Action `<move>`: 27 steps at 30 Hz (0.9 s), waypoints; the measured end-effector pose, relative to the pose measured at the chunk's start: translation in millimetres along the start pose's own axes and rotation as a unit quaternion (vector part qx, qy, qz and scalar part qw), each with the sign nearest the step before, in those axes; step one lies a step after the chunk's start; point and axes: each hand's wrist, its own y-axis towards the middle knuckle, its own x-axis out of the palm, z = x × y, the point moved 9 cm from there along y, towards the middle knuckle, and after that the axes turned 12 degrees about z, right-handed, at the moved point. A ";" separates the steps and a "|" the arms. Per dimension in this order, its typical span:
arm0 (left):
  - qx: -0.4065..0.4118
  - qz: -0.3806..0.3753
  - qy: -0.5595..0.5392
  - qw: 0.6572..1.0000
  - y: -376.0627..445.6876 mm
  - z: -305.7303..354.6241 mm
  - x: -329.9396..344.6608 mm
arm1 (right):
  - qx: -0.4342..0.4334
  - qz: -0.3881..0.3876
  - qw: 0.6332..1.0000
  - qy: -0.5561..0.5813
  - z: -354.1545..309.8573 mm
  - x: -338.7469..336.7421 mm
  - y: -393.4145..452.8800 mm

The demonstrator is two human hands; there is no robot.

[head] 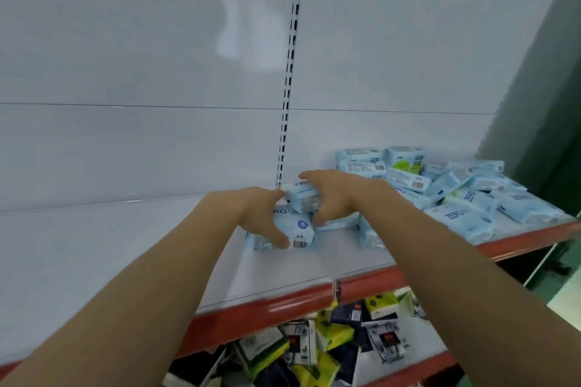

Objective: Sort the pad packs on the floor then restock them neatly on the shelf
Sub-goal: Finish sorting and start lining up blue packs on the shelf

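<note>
Light blue pad packs (pixel 298 229) are stacked near the middle of the white shelf (pixel 125 248). My left hand (pixel 257 214) grips the lower packs from the left, thumb near the barcode. My right hand (pixel 333 195) clasps the top pack (pixel 300 195) of the stack from the right. A loose heap of the same blue packs (pixel 456 195) lies on the shelf's right side, some stacked against the back wall.
The shelf has a red front edge (pixel 283 308). A slotted upright (pixel 289 72) runs up the white back panel. The lower shelf holds a jumble of yellow, black and white packs (pixel 330 339). A green wall (pixel 550 104) stands at right.
</note>
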 end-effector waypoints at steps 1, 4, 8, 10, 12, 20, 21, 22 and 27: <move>-0.007 -0.004 -0.001 1.000 0.7 -1.9 0.7 | -0.010 -0.008 1.000 -0.010 0.2 1.4 6.0; -0.029 -0.001 -0.011 1.000 2.1 -3.6 -0.7 | -0.011 -0.013 1.000 -0.020 10.4 -2.6 16.3; -0.075 0.010 -0.034 0.997 -3.2 -3.1 3.3 | -0.051 -0.032 0.997 0.039 12.4 3.5 21.3; -0.091 0.028 -0.023 0.995 -8.7 0.7 2.3 | -0.084 -0.022 0.993 0.078 7.2 3.9 20.0; -0.112 0.055 -0.014 0.992 -18.5 1.5 -6.5 | -0.123 0.010 0.988 0.090 -0.7 -7.0 16.4; -0.244 0.201 0.057 0.947 -126.7 -47.3 -64.3 | -0.241 0.140 0.953 0.120 -80.5 -59.3 12.2; -0.265 0.212 0.058 0.939 -146.8 -55.8 -68.4 | -0.251 0.143 0.948 0.132 -98.6 -62.1 10.1; -0.285 0.220 0.061 0.931 -168.2 -64.3 -72.0 | -0.262 0.147 0.943 0.140 -118.5 -64.5 7.5; -0.389 0.238 0.094 0.885 -295.8 -104.9 -83.7 | -0.359 0.174 0.907 0.136 -242.0 -74.5 -21.2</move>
